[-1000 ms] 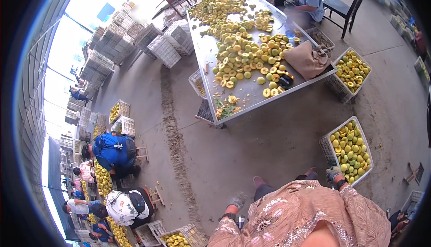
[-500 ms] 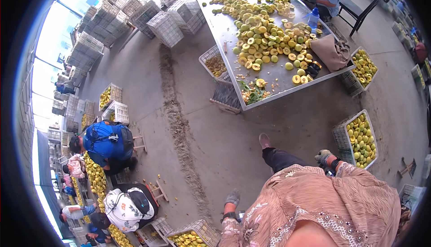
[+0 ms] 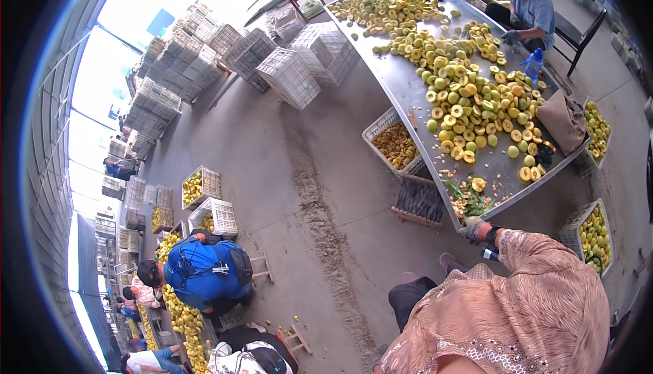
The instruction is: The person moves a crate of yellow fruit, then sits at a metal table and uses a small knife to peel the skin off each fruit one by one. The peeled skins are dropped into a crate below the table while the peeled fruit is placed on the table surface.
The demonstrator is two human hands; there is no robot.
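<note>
My right hand [image 3: 471,230], in a grey glove with gear at its wrist, hangs near the lower corner of the steel table [image 3: 408,75], its fingers loosely bent and apart, with nothing visible in them. Leaves and pits [image 3: 469,197] lie at that corner. Halved yellow-green fruit [image 3: 462,109] covers much of the tabletop, beside a brown cloth bag [image 3: 563,119] and a blue bottle [image 3: 534,64]. My left hand [image 3: 379,355] is at the lower edge, mostly hidden by my patterned top, its fingers unclear.
A fruit crate [image 3: 590,234] stands right; another [image 3: 391,143] and a wooden-framed rack [image 3: 418,200] sit by the table. Co-workers [image 3: 204,272] bend over fruit troughs at lower left, near stools [image 3: 262,265]. A seated person [image 3: 530,13] works at the far side. Stacked crates [image 3: 183,61] line upper left.
The view has shifted, so the table and co-workers sit differently in it. My right hand has moved from beside the right crate toward the table's corner, and my legs have moved in a step.
</note>
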